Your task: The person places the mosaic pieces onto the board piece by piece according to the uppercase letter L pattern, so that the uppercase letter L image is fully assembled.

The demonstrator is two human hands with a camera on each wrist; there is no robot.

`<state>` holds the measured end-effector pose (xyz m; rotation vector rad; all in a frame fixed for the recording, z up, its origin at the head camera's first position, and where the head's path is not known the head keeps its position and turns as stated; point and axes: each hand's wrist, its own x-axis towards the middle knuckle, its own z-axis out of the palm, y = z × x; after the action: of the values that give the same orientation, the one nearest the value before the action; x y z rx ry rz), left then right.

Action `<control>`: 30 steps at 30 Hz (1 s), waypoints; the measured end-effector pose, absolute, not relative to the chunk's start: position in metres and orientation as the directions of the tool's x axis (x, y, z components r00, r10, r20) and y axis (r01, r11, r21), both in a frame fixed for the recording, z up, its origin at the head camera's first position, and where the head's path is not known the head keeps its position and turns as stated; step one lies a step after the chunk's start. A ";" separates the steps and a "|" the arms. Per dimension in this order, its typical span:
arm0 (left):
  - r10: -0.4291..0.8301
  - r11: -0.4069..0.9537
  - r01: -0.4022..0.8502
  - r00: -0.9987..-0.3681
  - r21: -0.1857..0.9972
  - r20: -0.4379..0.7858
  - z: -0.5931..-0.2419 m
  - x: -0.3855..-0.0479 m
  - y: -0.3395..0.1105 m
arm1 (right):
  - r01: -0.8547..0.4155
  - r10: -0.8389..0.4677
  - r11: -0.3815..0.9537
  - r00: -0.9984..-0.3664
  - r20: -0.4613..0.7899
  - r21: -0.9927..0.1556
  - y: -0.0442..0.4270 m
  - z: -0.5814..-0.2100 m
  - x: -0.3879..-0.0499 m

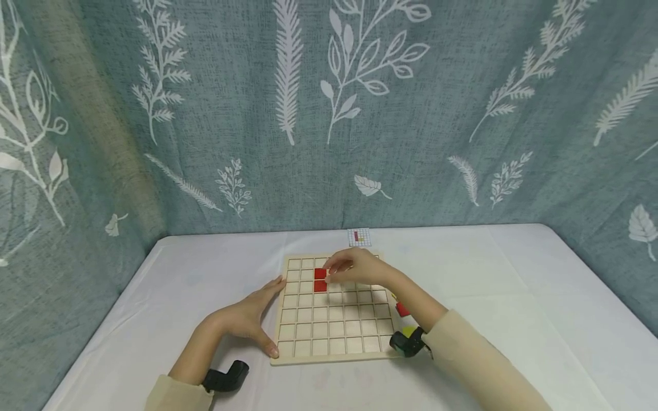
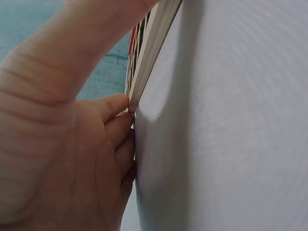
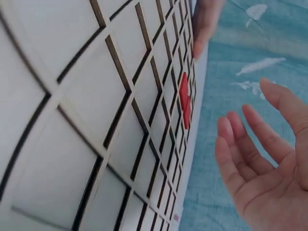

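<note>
A pale wooden grid board (image 1: 303, 361) lies on the table, and two red square tiles (image 1: 320, 285) sit in neighbouring cells, one behind the other, in its upper left part. My left hand (image 1: 247, 315) is spread along the board's left edge, thumb at the near corner and fingertips further up, touching the rim. In the left wrist view its fingers (image 2: 118, 125) meet the side of the board. My right hand (image 1: 360, 266) hovers over the board just right of the red tiles. The right wrist view shows its fingers (image 3: 262, 130) loosely bent and apart, holding nothing.
Beyond the board's far edge lies a small card (image 1: 359, 237) printed with a coloured grid. A red piece (image 1: 402, 309) and a yellow piece (image 1: 409, 330) lie beside the board's right edge, partly hidden by my right arm. A leaf-patterned curtain (image 1: 319, 194) hangs behind the white table (image 1: 493, 279).
</note>
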<state>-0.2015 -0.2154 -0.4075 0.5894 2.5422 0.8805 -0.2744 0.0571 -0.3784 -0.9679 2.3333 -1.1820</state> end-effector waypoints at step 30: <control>0.522 0.688 0.273 -0.830 0.672 -0.197 -0.409 -0.202 -0.217 | -0.330 -0.601 0.443 -0.799 -0.003 -0.834 0.148 -0.387 -0.246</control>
<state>-0.2016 -0.2170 -0.4086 0.6211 2.5264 0.9201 -0.2461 0.1476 -0.3867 -0.7997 2.3991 -1.2870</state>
